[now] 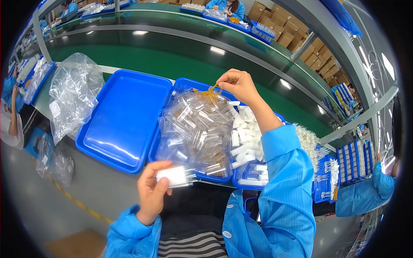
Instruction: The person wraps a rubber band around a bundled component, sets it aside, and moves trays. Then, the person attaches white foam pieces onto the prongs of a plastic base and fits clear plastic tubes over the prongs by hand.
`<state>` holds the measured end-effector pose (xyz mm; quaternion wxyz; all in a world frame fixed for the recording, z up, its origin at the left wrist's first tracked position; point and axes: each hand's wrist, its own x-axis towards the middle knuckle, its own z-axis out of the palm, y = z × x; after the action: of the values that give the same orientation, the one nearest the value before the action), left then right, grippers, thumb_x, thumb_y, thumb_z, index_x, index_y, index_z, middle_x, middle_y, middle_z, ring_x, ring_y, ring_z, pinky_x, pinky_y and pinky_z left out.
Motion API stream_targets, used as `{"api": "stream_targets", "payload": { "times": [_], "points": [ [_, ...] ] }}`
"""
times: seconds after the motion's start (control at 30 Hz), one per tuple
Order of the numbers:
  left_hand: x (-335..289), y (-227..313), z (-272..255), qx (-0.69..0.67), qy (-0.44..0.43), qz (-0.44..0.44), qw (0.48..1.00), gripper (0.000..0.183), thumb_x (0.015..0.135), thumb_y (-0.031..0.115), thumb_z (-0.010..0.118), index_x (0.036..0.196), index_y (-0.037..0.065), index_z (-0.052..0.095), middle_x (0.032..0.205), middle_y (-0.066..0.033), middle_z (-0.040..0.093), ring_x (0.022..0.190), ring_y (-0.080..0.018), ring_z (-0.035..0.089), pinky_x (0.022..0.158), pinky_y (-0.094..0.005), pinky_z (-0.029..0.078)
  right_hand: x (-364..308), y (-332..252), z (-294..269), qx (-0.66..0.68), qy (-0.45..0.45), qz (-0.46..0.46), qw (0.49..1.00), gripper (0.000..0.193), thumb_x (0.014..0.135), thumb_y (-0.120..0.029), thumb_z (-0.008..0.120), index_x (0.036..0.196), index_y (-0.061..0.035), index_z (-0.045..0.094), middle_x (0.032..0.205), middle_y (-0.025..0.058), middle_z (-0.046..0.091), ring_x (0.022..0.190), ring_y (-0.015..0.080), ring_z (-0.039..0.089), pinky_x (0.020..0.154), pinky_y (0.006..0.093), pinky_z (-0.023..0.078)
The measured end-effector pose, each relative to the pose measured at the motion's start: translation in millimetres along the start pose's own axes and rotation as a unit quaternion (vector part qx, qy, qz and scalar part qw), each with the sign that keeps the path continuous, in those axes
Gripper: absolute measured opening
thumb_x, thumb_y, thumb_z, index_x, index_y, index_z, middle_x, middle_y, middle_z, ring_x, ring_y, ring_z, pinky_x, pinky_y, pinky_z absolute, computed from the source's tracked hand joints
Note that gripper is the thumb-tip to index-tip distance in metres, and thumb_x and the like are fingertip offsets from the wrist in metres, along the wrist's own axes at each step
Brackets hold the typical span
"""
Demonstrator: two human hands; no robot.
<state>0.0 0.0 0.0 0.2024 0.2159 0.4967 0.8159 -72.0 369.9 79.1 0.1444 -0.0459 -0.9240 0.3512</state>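
Note:
My left hand [151,189] is closed round a white rectangular plastic piece [172,176], held in front of the nearest tray edge. Thin, clear or shiny prongs stick out of its right side. Farther off, my right hand [237,85] pinches a yellow rubber band [214,89], at the far end of a clear plastic bag [183,116]. More yellow bands lie bunched just under those fingertips. Many clear, tube-like pieces [202,139] fill the bag, which lies in a blue tray [154,148]. White plastic parts [247,135] are heaped under my right forearm.
To the left are a blue tray [124,116] and a crumpled clear bag [71,94]. Beyond the trays runs a green conveyor belt [172,56]. White parts [306,139] fill trays on the right. Co-workers [228,7] sit across the belt and at both sides.

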Motion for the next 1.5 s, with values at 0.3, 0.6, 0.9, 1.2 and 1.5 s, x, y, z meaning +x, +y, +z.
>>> {"api": "stream_targets", "payload": {
  "times": [0.3, 0.6, 0.9, 1.2, 1.5],
  "points": [
    [-9.3, 4.2, 9.1, -0.03, -0.01, -0.028, 0.999, 0.039, 0.093, 0.021, 0.063, 0.124, -0.001, 0.054, 0.11, -0.011, 0.068, 0.075, -0.0048, 0.056, 0.057, -0.0165, 0.041, -14.6, -17.1, -3.8, 0.139, 0.031, 0.087, 0.986, 0.008, 0.087, -0.005, 0.067, 0.088, 0.0009, 0.072, 0.084, 0.006, 0.069, 0.08, 0.0123, 0.066, 0.076, 0.0255, 0.052],
    [-10.9, 2.5, 5.1, -0.058, -0.025, -0.031, 0.998, 0.038, 0.092, 0.019, 0.065, 0.122, -0.001, 0.055, 0.109, -0.0122, 0.068, 0.078, -0.0076, 0.059, 0.059, -0.0186, 0.043, -15.3, -4.0, -6.0, 0.103, 0.03, 0.177, 0.978, 0.017, 0.084, -0.02, 0.071, 0.079, -0.0034, 0.072, 0.085, 0.005, 0.068, 0.084, 0.018, 0.059, 0.073, 0.0332, 0.046],
    [-6.6, -2.0, 11.4, -0.122, -0.039, -0.042, 0.991, 0.035, 0.095, 0.018, 0.063, 0.122, -0.003, 0.054, 0.108, -0.0131, 0.064, 0.085, -0.0162, 0.063, 0.067, -0.028, 0.051, -38.0, -10.2, -27.2, 0.486, 0.084, 0.284, 0.822, 0.015, 0.087, -0.017, 0.071, 0.079, -0.0104, 0.061, 0.077, 0.0057, 0.066, 0.071, 0.0147, 0.062, 0.054, 0.0253, 0.041],
    [1.0, -10.0, 19.3, -0.163, -0.066, -0.086, 0.981, 0.033, 0.096, 0.012, 0.059, 0.125, -0.001, 0.053, 0.113, -0.0135, 0.064, 0.098, -0.0195, 0.064, 0.074, -0.0306, 0.053, -79.0, -9.2, -35.2, 0.35, 0.14, 0.224, 0.899, 0.018, 0.089, -0.025, 0.071, 0.08, -0.0129, 0.061, 0.072, -0.0004, 0.057, 0.076, 0.0097, 0.057, 0.067, 0.023, 0.039],
    [-1.8, -9.5, 18.4, -0.124, -0.056, -0.094, 0.986, 0.031, 0.094, 0.011, 0.061, 0.122, -0.001, 0.056, 0.113, -0.0122, 0.063, 0.098, -0.0183, 0.063, 0.074, -0.0304, 0.053, 7.1, 66.4, -8.8, 0.156, 0.128, 0.319, 0.926, 0.032, 0.102, -0.028, 0.045, 0.117, -0.0014, 0.054, 0.119, 0.016, 0.066, 0.122, 0.029, 0.053, 0.111, 0.047, 0.027]
  ]
}}
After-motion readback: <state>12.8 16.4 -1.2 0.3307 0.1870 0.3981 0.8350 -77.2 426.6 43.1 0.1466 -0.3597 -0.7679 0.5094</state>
